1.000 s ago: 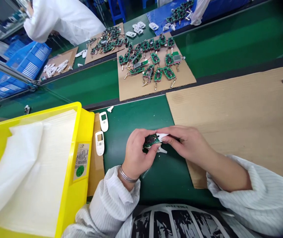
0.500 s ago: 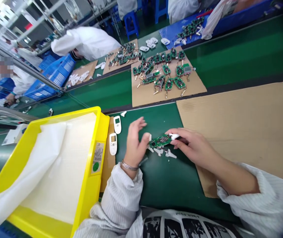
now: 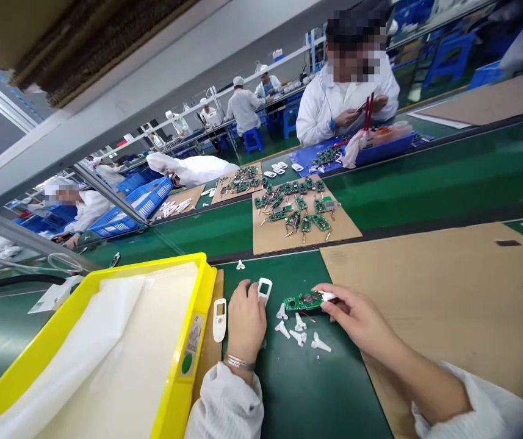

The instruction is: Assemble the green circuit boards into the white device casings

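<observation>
My right hand [image 3: 357, 317] pinches the white-tipped end of a green circuit board [image 3: 306, 300], holding it just above the green mat. My left hand [image 3: 246, 320] has its fingers closed on a small white plastic housing [image 3: 265, 288] with a window opening, close to the yellow bin. A second white housing [image 3: 219, 319] lies on a cardboard strip to the left of that hand. Several small white probe caps [image 3: 298, 330] lie scattered on the mat between my hands.
A yellow bin [image 3: 176, 372] lined with white foam stands at the left. A cardboard sheet [image 3: 448, 292] lies to the right. Another cardboard [image 3: 270, 238] farther back carries several green boards. Across the green conveyor [image 3: 426, 183], people in white coats work.
The view has tilted up, showing the room beyond. My left hand left the circuit board, moved left and took hold of the white housing. My right hand kept the board.
</observation>
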Demonstrator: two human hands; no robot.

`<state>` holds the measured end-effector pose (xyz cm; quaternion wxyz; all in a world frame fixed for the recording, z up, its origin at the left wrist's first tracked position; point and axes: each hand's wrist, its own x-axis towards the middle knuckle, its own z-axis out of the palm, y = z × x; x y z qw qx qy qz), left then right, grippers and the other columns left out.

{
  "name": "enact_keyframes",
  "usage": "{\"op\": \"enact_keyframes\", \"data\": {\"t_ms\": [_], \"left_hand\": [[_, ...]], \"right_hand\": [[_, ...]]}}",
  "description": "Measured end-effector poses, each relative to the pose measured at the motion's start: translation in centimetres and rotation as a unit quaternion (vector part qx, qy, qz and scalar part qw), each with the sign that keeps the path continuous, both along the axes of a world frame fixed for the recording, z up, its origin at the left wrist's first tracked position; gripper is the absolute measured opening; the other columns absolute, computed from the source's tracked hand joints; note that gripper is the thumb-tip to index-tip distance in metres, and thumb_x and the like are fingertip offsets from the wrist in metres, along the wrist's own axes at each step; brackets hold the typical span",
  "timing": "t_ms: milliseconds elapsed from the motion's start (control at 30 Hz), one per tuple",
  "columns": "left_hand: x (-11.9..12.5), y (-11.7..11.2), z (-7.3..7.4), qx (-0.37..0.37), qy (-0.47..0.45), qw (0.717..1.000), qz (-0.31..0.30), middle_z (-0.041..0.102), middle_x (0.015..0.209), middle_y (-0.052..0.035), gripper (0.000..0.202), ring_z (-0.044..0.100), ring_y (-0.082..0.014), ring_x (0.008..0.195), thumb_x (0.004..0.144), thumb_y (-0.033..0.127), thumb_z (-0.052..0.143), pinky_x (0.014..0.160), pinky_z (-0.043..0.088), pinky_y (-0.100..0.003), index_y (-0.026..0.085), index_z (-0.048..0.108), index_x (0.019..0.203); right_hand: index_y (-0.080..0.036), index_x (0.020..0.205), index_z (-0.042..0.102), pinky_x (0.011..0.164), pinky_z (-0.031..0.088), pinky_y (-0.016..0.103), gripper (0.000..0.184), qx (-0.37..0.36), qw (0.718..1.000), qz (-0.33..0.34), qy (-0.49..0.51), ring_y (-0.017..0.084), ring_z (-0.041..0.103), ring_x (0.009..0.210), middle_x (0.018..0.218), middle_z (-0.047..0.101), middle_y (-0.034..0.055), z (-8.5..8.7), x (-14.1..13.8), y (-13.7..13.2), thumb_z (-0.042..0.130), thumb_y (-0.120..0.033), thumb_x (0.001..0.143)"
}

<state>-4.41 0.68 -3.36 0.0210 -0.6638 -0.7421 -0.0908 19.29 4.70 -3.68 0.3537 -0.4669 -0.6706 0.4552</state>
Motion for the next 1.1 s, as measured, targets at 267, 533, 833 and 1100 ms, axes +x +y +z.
{"op": "enact_keyframes", "data": {"t_ms": [267,533,833,1100], "left_hand": [[0.4,1.7,-0.4,-0.038,-0.093,0.995,-0.026,0.059,0.111,-0.0139,0.036,0.053,-0.0284,0.109,0.092,0.022,0.044,0.1,0.041,-0.044,0.01,0.057,0.124],[0.6,2.4,0.5,-0.006,-0.246,0.969,-0.008,0.062,0.1,-0.0153,0.021,0.062,-0.024,0.091,0.095,0.019,0.033,0.087,0.048,-0.042,0.012,0.053,0.101],[3.1,1.1,1.1,-0.069,-0.726,0.684,0.024,0.063,0.074,-0.0021,0.061,0.059,-0.0117,0.045,0.079,0.053,0.064,0.041,0.046,-0.022,0.009,0.05,0.12],[4.4,-0.1,1.4,-0.175,-0.761,0.623,0.03,0.067,0.064,-0.0072,0.06,0.062,-0.0171,0.047,0.081,0.055,0.062,0.035,0.04,-0.019,0.007,0.055,0.115]], "right_hand": [[-0.015,0.108,0.069,0.057,0.053,0.031,0.04,0.016,0.999,-0.01,0.038,0.016,0.059,0.057,0.083,0.069,0.008,-0.2,0.1,0.1,0.053,-0.042,0.084],[-0.013,0.107,0.067,0.054,0.055,0.031,0.06,-0.062,0.983,-0.032,0.168,0.016,0.059,0.057,0.071,0.066,0.0064,0.2,0.2,0.4,0.065,-0.065,0.076],[-0.016,0.108,0.067,0.06,0.056,0.029,0.054,-0.068,0.982,-0.029,0.171,0.015,0.059,0.063,0.082,0.067,0.0076,1.3,1.0,0.1,0.067,-0.061,0.079],[-0.019,0.112,0.065,0.097,0.047,0.035,0.027,0.157,0.981,0.101,0.061,0.021,0.057,0.109,0.113,0.059,0.012,1.8,0.8,-0.4,0.051,-0.036,0.097]]}}
